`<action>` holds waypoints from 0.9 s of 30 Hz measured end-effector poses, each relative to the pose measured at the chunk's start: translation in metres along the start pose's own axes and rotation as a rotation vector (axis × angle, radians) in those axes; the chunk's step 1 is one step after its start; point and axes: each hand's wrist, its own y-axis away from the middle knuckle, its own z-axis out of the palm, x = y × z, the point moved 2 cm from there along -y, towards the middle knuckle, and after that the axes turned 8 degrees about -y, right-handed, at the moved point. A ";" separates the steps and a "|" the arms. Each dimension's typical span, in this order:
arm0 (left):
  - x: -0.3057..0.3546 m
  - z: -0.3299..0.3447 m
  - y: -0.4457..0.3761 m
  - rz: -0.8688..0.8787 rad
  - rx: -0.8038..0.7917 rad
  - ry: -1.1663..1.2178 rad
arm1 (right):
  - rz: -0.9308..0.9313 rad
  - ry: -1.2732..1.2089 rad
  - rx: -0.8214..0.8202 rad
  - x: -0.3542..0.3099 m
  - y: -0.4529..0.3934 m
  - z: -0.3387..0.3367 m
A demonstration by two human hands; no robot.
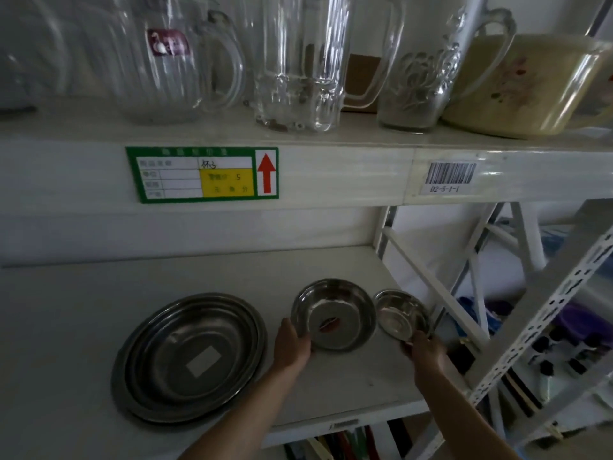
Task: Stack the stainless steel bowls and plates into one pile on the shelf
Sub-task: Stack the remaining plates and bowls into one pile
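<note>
On the white shelf (99,293), a pile of large steel plates (190,356) lies at the left, a white sticker in the middle of the top one. A medium steel bowl (333,315) with a red label inside sits to the right of the plates. My left hand (293,343) grips its near-left rim. A small steel bowl (401,313) sits at the shelf's right end, touching the medium bowl. My right hand (424,351) holds its near rim.
The shelf above carries glass pitchers (298,61) and a cream floral basin (524,84), low over the work area. A white diagonal brace (431,287) and a perforated upright (544,323) stand close right of the small bowl. Bottles fill a neighbouring rack at the lower right.
</note>
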 end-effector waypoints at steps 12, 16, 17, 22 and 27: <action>0.014 -0.128 0.027 -0.014 0.113 0.454 | -0.047 -0.144 -0.161 -0.019 0.030 0.085; -0.002 -0.167 0.033 -0.008 0.187 0.444 | -0.073 -0.130 -0.248 -0.020 0.044 0.111; -0.007 -0.176 0.035 -0.011 0.197 0.459 | -0.078 -0.123 -0.263 -0.022 0.048 0.117; -0.032 -0.209 0.045 -0.057 0.255 0.487 | -0.083 -0.153 -0.351 -0.027 0.072 0.148; -0.062 -0.225 0.049 -0.143 0.301 0.262 | -0.116 -0.073 -0.503 -0.028 0.106 0.176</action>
